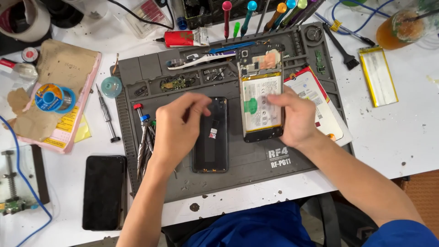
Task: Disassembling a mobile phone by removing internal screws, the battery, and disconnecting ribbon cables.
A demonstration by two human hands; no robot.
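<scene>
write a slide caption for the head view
Right hand rests on an opened phone; left hand hovers over its back cover.

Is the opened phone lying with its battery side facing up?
Yes, the opened phone shows its white battery and circuit parts upward, under the right hand.
</scene>
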